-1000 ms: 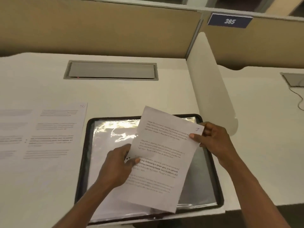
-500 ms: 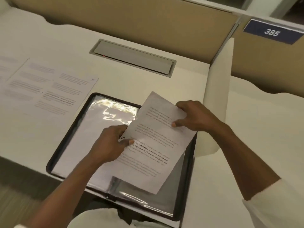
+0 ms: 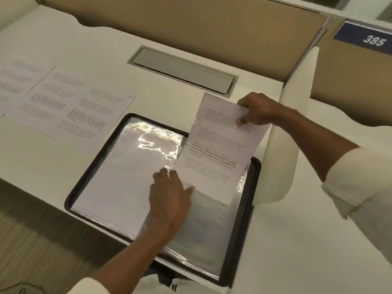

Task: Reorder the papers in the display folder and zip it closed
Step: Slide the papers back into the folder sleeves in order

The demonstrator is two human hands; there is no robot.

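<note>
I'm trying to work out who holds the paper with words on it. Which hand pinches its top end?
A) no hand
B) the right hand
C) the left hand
B: the right hand pinches the top of the printed sheet, while the left hand is down at its lower corner.
</note>
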